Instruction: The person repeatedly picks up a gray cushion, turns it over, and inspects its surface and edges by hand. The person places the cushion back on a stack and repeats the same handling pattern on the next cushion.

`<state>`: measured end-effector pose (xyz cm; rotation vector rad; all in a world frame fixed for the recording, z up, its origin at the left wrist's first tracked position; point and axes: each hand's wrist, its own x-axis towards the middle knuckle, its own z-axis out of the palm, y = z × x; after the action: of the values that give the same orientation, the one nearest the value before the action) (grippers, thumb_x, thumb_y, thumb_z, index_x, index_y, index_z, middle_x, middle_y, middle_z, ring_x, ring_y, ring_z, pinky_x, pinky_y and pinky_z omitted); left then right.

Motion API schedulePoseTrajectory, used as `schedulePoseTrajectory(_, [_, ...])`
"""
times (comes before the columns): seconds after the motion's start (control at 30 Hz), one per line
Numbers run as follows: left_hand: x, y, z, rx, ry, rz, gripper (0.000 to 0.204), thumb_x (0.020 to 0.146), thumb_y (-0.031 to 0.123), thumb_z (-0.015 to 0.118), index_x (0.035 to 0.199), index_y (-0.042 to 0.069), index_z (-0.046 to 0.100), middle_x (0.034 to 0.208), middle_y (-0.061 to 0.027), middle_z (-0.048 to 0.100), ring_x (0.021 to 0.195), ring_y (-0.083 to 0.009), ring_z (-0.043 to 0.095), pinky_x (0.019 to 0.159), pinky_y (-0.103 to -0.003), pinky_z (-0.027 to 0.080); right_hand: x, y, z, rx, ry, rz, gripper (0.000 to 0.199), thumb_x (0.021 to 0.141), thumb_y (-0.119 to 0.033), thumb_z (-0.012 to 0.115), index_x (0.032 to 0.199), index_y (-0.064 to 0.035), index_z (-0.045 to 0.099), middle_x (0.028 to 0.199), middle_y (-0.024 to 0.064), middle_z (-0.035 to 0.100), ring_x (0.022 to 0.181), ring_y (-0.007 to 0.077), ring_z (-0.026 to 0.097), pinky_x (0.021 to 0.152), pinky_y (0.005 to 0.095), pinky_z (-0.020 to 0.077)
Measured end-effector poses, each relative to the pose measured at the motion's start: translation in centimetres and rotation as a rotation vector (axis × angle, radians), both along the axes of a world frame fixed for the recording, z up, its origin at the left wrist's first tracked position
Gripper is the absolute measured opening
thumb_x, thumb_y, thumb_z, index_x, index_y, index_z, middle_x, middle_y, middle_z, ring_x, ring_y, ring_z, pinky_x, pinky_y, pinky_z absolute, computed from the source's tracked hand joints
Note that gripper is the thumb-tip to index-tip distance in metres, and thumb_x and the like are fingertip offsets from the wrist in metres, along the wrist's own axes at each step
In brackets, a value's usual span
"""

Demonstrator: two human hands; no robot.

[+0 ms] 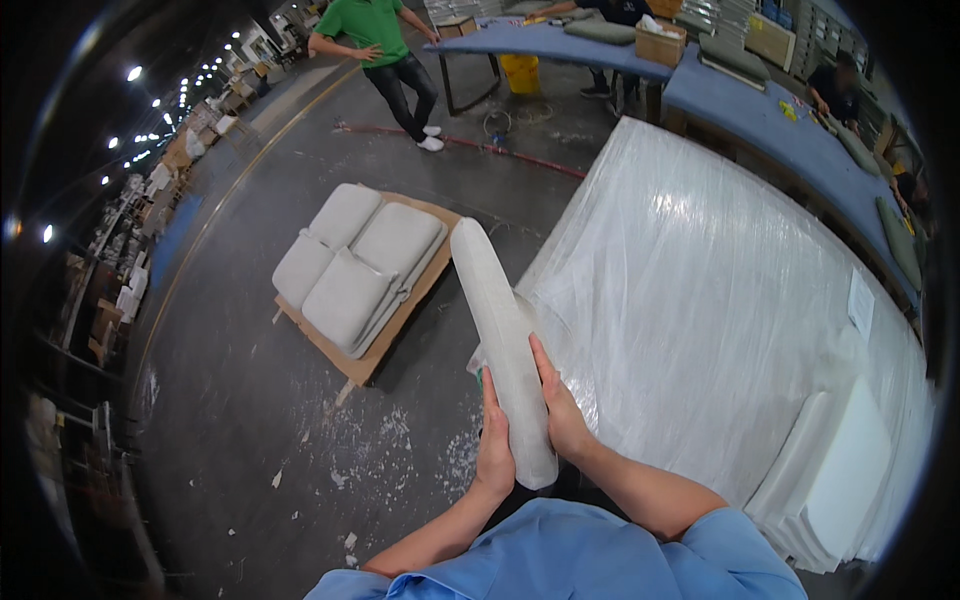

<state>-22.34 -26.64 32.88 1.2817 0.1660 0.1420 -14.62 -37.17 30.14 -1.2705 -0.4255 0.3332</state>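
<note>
A light grey seat cushion (500,340) stands on its edge in front of my body, pressed between my two palms. My left hand (494,440) lies along its left face, fingers stretched forward and held together. Against the opposite face rests my right hand (562,405), a little farther forward. The cushion's far end points away from me and slightly left. A small green patch shows beside my left fingertips; I cannot make out what it is.
Ahead on the left, several grey cushions (340,245) lie stacked on cardboard (368,366). A large plastic-wrapped stack (690,280) fills the right, with white foam slabs (835,470) against it. Behind are blue-topped tables (735,110), a yellow bin (520,74) and a person in green (375,40).
</note>
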Motion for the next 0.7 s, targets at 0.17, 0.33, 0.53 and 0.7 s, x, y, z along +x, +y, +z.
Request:
schedulePoseTrajectory(0.17, [-0.8, -0.5, -1.1, 0.072, 0.025, 0.063, 0.080, 0.110, 0.061, 0.025, 0.169, 0.011, 0.001, 0.173, -0.0131, 0.013, 0.157, -0.0283, 0.021, 0.128, -0.042, 0.019, -1.0, 0.1, -2.3, -0.030, -0.097, -0.020, 0.071, 0.114, -0.043, 0.023, 0.165, 0.0054, 0.013, 0.174, 0.0213, 0.013, 0.162, 0.0304, 0.009, 0.130, 0.0385, 0.0054])
schedulePoseTrajectory(0.33, [-1.3, 0.7, -1.3, 0.019, 0.059, 0.117, 0.082, 0.109, 0.064, 0.026, 0.169, 0.014, 0.004, 0.172, -0.0127, 0.016, 0.156, -0.0280, 0.024, 0.127, -0.043, 0.023, -0.9, 2.0, -5.8, -0.115, -0.122, -0.067, 0.066, 0.114, -0.038, 0.025, 0.164, 0.0032, 0.021, 0.173, 0.0215, 0.018, 0.162, 0.0310, 0.012, 0.130, 0.0386, 0.0074])
schedulePoseTrajectory(0.53, [-1.4, 1.6, -0.8, -0.216, 0.089, 0.073, 0.077, 0.110, 0.062, 0.025, 0.168, 0.013, 0.011, 0.168, -0.0122, 0.027, 0.152, -0.0282, 0.034, 0.124, -0.046, 0.031, 0.1, 1.7, -8.2, -0.201, 0.071, -0.080, 0.067, 0.114, -0.044, 0.028, 0.165, -0.0005, 0.023, 0.172, 0.0216, 0.019, 0.161, 0.0308, 0.013, 0.130, 0.0382, 0.0081])
schedulePoseTrajectory(0.7, [-2.9, 1.8, -4.8, -0.545, 0.344, 0.143, 0.077, 0.108, 0.065, 0.032, 0.162, 0.009, 0.031, 0.158, -0.0131, 0.045, 0.142, -0.0297, 0.048, 0.118, -0.045, 0.041, -2.9, 1.7, -4.4, -0.038, 0.140, -0.021, 0.070, 0.114, -0.047, 0.027, 0.165, -0.0007, 0.021, 0.173, 0.0221, 0.016, 0.162, 0.0314, 0.011, 0.130, 0.0379, 0.0075])
